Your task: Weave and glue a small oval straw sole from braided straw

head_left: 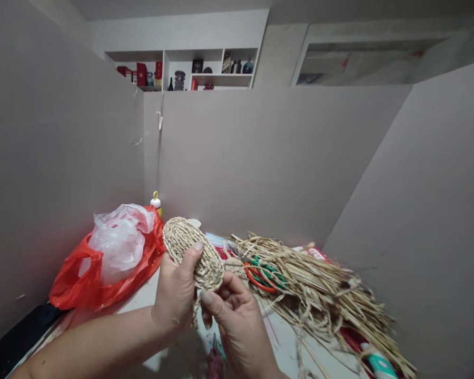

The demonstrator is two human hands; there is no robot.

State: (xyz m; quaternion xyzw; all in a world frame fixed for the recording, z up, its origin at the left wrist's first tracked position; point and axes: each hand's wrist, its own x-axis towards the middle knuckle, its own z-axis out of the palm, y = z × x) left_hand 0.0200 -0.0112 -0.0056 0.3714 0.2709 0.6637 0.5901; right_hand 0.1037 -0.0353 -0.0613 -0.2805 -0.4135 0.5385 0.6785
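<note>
An oval coil of braided straw (183, 235), shaped like a shoe sole, is held up over the table between my hands. My left hand (177, 287) grips its left side, the thumb pressed across its face and the fingers hidden behind. At the lower end, my right hand (237, 310) pinches the edge with thumb and fingers. A loose tail of braid (196, 310) hangs down between the two hands. Below them on the table lies a pointed tool with a dark red handle (215, 363), partly covered by my right hand.
A red plastic bag (75, 279) with a clear bag (118, 242) in it stands at the left. Dry straw (319, 273) is heaped at the right, with orange- and green-handled scissors (260, 279) on it. A green-and-white tube (379, 363) lies front right. Grey partitions (240, 158) enclose the table.
</note>
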